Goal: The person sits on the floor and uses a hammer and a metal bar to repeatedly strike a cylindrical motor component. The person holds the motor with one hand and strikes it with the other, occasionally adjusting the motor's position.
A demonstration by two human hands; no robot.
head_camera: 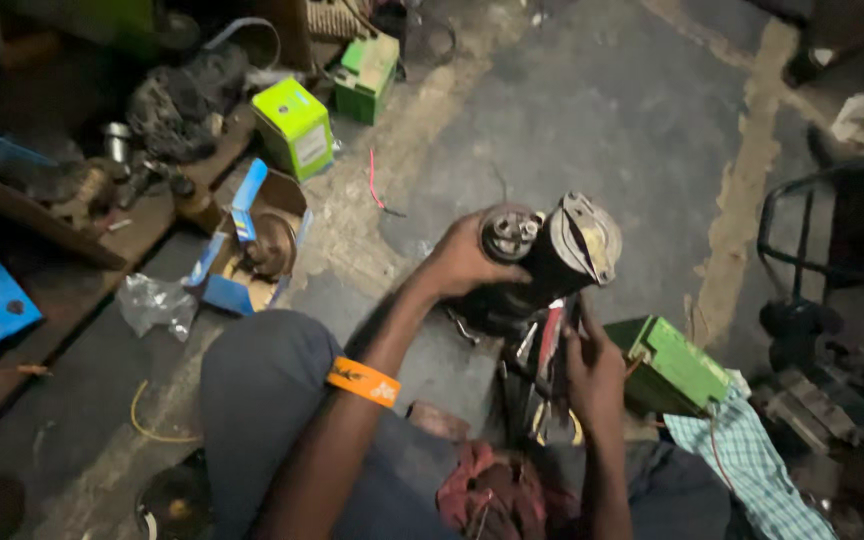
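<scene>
A dark, grimy starter motor (542, 262) sits at the centre of the view, held above the concrete floor (602, 110). It has two joined cylinders: a smaller one with a round metal cap facing up, and at its 3 o'clock a larger black body ending in a pale, worn metal flange. The left hand (464, 262) wraps its fingers around the smaller cylinder from the 9 o'clock side, clasped firmly on it; an orange wristband (363, 381) circles that forearm. The right hand (592, 368) is at the motor's 6 o'clock, fingers pointing up against a red-handled tool (550, 340) under the motor; whether it pinches the tool I cannot tell.

At 10 o'clock from the motor, an open blue cardboard box (242, 250) holds a rusty round part. At 11 o'clock stand a closed lime-green box (294, 127) and a green box (365, 75). At 4 o'clock lies a green box (674, 365), just beside a checked cloth (752, 470).
</scene>
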